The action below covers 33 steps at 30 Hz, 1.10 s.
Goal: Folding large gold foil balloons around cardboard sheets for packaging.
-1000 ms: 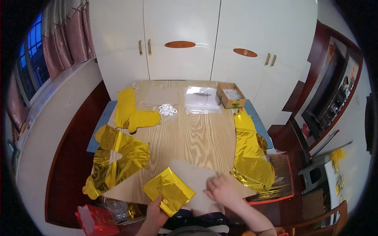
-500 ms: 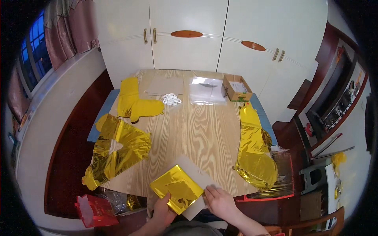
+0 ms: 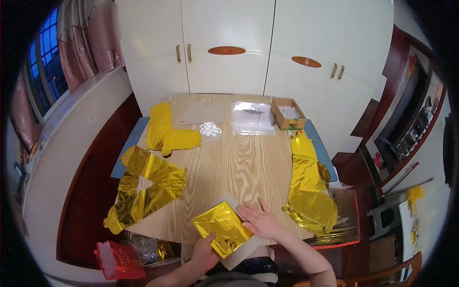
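- The packet is gold foil folded into a flat, roughly square shape, mirror-bright, with creases and small dents across its upper face.
- A card, grey, stiff-looking and matt, lies under the packet and shows past its far and right edges and its near corner.
- The left hand holds the packet at its near left edge, thumb on top; the fingers beneath are hidden.
- The right hand is at the packet's right side, fingers stretched out over the card's edge; whether it grips that edge, I cannot tell.
- So the packet sits between the two hands, tilted corner-on, at the near side of the tabletop, which has a pale, wavy wood grain.
- Left of the packet lies a crinkled foil sheet, shiny and irregular; beyond that is a smoother L-shaped foil.
- Right of the packet, a long foil lies wrinkled, with a rounded near end.
- Well beyond the packet are white rings in a heap, glossy clear sleeves and an open cardboard box.
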Tool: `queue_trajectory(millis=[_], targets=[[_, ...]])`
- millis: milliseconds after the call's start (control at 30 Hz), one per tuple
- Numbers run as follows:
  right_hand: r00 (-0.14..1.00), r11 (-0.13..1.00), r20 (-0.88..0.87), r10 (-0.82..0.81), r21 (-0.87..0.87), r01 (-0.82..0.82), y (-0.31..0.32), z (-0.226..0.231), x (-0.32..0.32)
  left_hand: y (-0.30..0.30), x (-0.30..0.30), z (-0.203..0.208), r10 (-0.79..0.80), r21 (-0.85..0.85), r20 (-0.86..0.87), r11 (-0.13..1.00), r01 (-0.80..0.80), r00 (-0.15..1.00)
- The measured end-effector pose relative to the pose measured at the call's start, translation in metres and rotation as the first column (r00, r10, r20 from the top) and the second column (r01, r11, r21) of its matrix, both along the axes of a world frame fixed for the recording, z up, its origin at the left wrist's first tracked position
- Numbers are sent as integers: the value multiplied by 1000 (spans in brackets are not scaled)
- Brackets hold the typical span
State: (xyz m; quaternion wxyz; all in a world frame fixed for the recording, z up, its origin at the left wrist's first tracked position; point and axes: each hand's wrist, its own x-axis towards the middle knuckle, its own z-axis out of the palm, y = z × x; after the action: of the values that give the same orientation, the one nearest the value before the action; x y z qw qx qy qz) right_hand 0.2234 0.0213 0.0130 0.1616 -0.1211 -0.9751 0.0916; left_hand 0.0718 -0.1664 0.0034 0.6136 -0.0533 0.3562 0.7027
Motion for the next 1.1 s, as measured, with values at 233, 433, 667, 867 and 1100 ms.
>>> queue_trajectory(millis=[233,433,667,867,1100], targets=[[984,983,-3,-180,45,180,-30,-2,5,-3,1,5,-76,-83,-35,994,72,997],[999,998,10,44,-45,-44,-6,26,-8,1,-12,-3,-178,-97,59,978,184,982],[975,985,145,170,-2,-172,5,3,-15,8,-15,13,-204,-172,18,964,204,979],[971,983,157,181,3,-184,4,5,-17,-21,-33,14,-209,34,-127,976,215,970],[971,982,150,187,-3,-189,6,4,-18,-45,-41,42,-157,-182,-980,960,215,-126]])
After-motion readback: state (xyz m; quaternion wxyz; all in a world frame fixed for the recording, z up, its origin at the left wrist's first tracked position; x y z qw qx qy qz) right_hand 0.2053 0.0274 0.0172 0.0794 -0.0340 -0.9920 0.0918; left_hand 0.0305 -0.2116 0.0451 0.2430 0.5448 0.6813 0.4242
